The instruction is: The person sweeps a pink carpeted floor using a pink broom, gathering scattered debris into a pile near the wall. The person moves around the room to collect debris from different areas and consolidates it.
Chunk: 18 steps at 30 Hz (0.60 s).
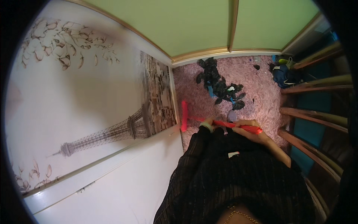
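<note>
My left hand (207,124), with a pale band at its wrist, is closed round the red handle of a broom (184,115). Farther up the same handle my right hand (249,130) is wrapped near its end. The broom lies slanted across my front, its T-shaped red head down on the pinkish carpet (257,100) by the left wall. Whether its edge has bristles or a rubber strip cannot be made out. Beyond my grey shoe (232,115) lies a heap of crumpled black pieces (214,76), like plastic bags, with blue and white bits among them.
On the left stands a white panel (85,86) with a tower picture. Green sliding doors (194,26) in gold frames close off the far side. To the right are wooden slats (317,84), with a dark blue bundle (285,75) and a green shoe (287,62) beside them.
</note>
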### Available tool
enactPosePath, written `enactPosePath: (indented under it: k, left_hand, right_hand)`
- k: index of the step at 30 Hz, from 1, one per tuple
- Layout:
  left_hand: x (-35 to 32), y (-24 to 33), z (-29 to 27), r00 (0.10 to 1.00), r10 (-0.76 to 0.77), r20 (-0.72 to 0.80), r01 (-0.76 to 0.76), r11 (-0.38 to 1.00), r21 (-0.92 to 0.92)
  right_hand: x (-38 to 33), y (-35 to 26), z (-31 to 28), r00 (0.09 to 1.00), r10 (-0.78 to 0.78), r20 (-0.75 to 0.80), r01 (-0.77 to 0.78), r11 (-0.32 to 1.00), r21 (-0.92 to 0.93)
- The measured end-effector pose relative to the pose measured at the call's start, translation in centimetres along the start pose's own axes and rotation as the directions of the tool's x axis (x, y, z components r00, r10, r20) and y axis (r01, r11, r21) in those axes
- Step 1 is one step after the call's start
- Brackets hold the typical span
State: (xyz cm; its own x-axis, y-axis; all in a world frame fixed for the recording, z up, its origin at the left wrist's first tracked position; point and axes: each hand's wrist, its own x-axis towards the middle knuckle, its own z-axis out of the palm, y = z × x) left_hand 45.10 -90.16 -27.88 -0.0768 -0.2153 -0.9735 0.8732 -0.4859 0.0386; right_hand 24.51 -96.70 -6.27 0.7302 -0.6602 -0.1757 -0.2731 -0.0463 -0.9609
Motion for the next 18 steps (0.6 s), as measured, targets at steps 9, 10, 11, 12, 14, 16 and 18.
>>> enactPosePath:
  k: [9,10,11,12,14,16,18]
  left_hand:
    - [-0.4,-1.8,8.8,0.976,-0.046,0.213,0.010,0.986,0.167]
    - [-1.9,-2.7,11.4,0.963,-0.050,0.265,0.017,0.992,0.124]
    - [-2.7,-2.8,12.1,0.957,0.000,0.291,-0.060,0.978,0.199]
    - [-3.1,-2.7,12.1,0.953,-0.002,0.303,-0.052,0.984,0.170]
    - [-3.6,-3.0,12.5,0.941,-0.028,0.337,-0.024,0.989,0.149]
    - [-4.5,-2.3,11.3,0.946,0.002,0.324,-0.047,0.990,0.130]
    - [-3.8,-1.2,9.1,0.970,0.057,0.238,-0.071,0.996,0.048]
  right_hand:
    - [-3.0,-6.3,-3.9,0.962,0.198,-0.186,-0.212,0.976,-0.058]
    - [-4.2,-7.3,-4.4,0.952,0.167,-0.255,-0.195,0.977,-0.090]
    - [-4.2,-7.6,-4.5,0.958,0.080,-0.275,-0.126,0.980,-0.152]
    - [-4.2,-8.0,-4.7,0.969,0.038,-0.246,-0.084,0.980,-0.181]
    - [-4.8,-9.3,-5.0,0.975,-0.037,-0.221,-0.017,0.971,-0.237]
    - [-4.9,-9.5,-4.7,0.979,-0.003,-0.205,-0.045,0.972,-0.230]
    - [-4.1,-7.8,-3.7,0.979,0.045,-0.197,-0.077,0.984,-0.159]
